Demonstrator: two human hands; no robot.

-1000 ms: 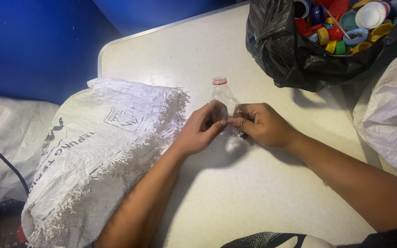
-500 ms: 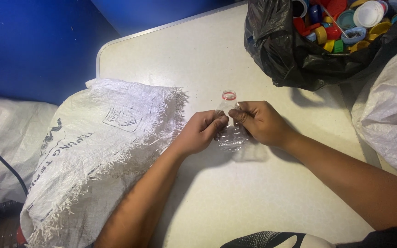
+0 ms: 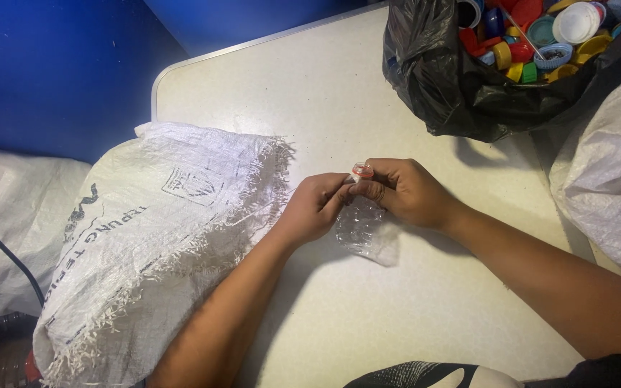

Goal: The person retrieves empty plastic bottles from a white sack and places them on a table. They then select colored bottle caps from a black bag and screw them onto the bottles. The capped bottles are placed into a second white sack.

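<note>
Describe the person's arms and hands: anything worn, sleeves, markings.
Both forearms are bare to the frame's edge: no sleeves, gloves, watch or rings show. The left hand and right hand have short nails and carry no visible markings.

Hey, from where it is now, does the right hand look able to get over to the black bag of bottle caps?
Probably yes. The right hand is busy with the clear bottle, but only bare table lies between it and the black bag.
</note>
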